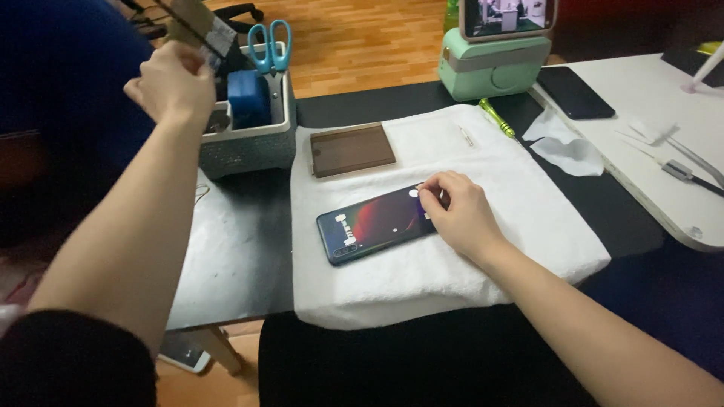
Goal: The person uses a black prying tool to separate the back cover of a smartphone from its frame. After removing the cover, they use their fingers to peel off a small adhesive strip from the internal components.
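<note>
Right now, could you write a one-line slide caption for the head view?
Right hand steadies a dark phone on a white towel while the left hand lifts a flat card.

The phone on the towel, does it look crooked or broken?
The phone lies slanted across the white towel, its back up, with no cracks showing. The right hand rests on its end. Nothing looks spilled.

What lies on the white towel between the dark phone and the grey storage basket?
In the head view, a flat brown rectangular panel lies on the white towel, between the dark phone under the right hand and the grey basket.
</note>
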